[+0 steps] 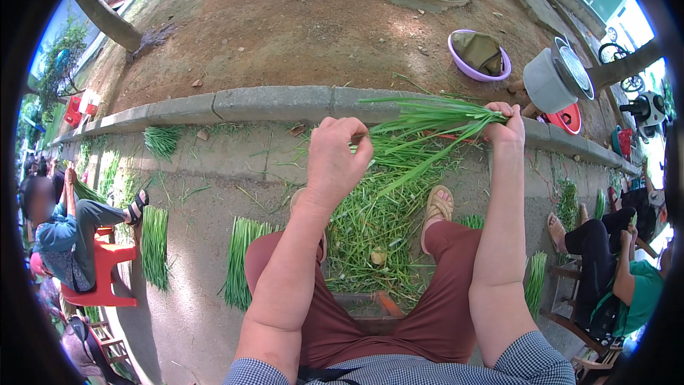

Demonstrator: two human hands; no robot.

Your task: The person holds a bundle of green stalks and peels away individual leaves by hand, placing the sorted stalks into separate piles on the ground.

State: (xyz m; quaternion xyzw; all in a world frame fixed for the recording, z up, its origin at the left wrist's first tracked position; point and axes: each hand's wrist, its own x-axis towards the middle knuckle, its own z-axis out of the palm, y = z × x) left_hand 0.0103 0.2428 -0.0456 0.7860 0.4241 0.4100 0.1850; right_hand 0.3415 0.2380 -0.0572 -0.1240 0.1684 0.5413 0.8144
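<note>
My right hand grips a bunch of long green leaves, likely Chinese chives, by the pale stem end. The leaves fan out leftward over the kerb. Close to their tips is my left hand, with thumb and forefinger curled together; whether a thin leaf is pinched there is unclear. Between my sandalled feet lies a wide heap of loose leaves and trimmings, with a small yellowish round thing on it. Beside my left knee rests a bundle of chives.
A concrete kerb crosses in front. Beyond it are a purple basin holding a dark cloth item, a grey bucket and a red basin. More chive bundles lie leftward. Seated people flank me, one on a red stool.
</note>
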